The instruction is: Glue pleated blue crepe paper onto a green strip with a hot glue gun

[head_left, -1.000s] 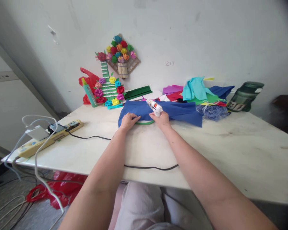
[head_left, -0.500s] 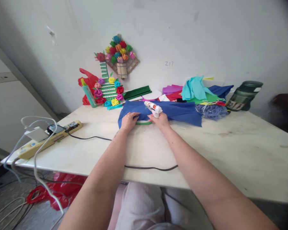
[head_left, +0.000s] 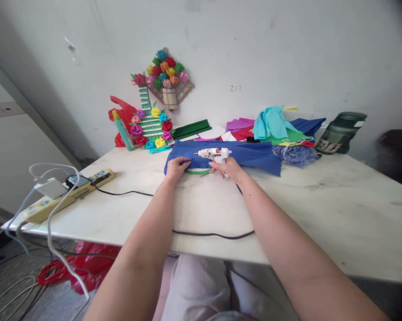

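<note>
A blue felt sheet (head_left: 251, 156) lies on the white table (head_left: 321, 209) with a green ring (head_left: 198, 171) at its near edge. My left hand (head_left: 176, 168) presses down on the blue felt at the ring's left side, fingers curled over it. My right hand (head_left: 228, 168) grips a white glue gun (head_left: 213, 154), which now lies level with its nozzle pointing left over the ring. The gun's black cord (head_left: 211, 234) trails along the table's front edge.
A power strip (head_left: 70, 191) with white cables sits at the left edge. Paper-flower crafts (head_left: 154, 127), a glue bottle (head_left: 123, 129), green strips (head_left: 191, 128), a pile of coloured felt (head_left: 274, 125), blue yarn (head_left: 296, 155) and a dark green bottle (head_left: 341, 133) line the back.
My right hand has tipped the glue gun from pointing away and up-left to lying level with the nozzle aimed left. My left hand has stayed on the felt.
</note>
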`<state>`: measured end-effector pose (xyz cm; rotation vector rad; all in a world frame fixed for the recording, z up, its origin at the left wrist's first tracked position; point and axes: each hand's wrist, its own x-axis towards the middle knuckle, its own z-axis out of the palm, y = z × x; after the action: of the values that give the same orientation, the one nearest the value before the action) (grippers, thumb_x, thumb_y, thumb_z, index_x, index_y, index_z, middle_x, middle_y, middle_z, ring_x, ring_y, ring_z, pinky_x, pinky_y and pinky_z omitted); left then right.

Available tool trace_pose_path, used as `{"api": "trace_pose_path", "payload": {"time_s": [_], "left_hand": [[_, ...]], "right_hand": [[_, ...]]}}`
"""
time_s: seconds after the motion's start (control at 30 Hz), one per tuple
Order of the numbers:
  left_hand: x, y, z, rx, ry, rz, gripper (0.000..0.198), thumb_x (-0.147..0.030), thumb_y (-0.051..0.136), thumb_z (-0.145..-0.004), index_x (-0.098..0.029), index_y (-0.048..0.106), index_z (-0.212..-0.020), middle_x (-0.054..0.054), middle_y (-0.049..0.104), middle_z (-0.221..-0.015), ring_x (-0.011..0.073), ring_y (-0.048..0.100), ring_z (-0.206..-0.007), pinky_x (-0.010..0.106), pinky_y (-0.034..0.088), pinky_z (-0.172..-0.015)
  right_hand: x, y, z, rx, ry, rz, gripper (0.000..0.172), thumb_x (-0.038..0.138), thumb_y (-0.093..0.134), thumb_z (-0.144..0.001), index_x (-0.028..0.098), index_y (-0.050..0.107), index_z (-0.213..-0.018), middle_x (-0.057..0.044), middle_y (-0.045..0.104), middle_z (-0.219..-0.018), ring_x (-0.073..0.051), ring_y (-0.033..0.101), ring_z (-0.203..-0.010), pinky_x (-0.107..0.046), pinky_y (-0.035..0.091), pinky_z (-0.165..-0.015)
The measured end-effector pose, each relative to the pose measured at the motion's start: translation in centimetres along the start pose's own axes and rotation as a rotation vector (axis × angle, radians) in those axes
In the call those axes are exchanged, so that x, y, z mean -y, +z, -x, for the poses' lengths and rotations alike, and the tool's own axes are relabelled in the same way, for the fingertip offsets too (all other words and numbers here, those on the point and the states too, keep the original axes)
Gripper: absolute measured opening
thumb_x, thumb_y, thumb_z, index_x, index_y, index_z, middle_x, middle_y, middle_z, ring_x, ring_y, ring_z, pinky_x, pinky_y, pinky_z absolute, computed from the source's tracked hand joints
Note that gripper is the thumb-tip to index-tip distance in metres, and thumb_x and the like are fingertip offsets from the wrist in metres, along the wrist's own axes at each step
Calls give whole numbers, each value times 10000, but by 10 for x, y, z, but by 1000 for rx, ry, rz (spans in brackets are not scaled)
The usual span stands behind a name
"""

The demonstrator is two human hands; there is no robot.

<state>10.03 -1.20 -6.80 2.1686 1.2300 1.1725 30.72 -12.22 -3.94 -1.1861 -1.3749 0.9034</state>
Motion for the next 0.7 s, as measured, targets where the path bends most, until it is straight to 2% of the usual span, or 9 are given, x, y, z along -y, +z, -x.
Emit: {"api": "trace_pose_path", "payload": {"time_s": [0.2,0.4,0.5,0.57,0.63,0.7], "left_hand": [[-3,-1,2,-19,61,155,294,-232,571,-704,-192,640,-987,15,684,-805,158,627,-815,264,472,-771],[-2,1,0,-107,45,164,186,-171,570,-674,-190,598,-857,-4,651,-752,143,614,-755,264,471,-740],[-4,-2,0,-159,48,56,162,-150,542,-688,-205,589,-833,-7,643,-787,141,597,-760,275,461,-756],[-9,-5,2,-222,88,-101,149,-151,551,-696,-221,593,-821,1,645,-885,165,580,-852,316,428,-833],[-17,-8,5,-326,127,-299,112,-173,587,-691,-233,601,-785,16,619,-1014,211,531,-979,372,365,-907],[-25,-10,9,-388,133,-477,63,-200,607,-693,-237,609,-744,37,588,-1060,256,481,-1039,407,332,-905]], "right_hand": [[8,-14,5,102,100,5,296,395,680,-654,106,623,-678,-63,669,-588,-42,368,-274,-199,276,-290],[13,-23,9,200,152,-6,282,388,690,-661,120,608,-640,-55,651,-532,-43,371,-270,-198,299,-303],[9,-24,8,208,178,-11,280,387,690,-666,118,613,-660,-66,663,-561,-43,382,-272,-189,283,-287],[5,-22,6,194,183,-34,270,378,690,-671,118,618,-691,-74,677,-604,-49,409,-280,-183,286,-277],[1,-16,4,169,190,-72,256,361,691,-676,121,622,-730,-81,688,-655,-74,480,-321,-180,322,-283],[-1,-8,2,130,197,-135,248,348,690,-685,123,624,-765,-95,697,-725,-121,579,-423,-184,382,-310]]}}
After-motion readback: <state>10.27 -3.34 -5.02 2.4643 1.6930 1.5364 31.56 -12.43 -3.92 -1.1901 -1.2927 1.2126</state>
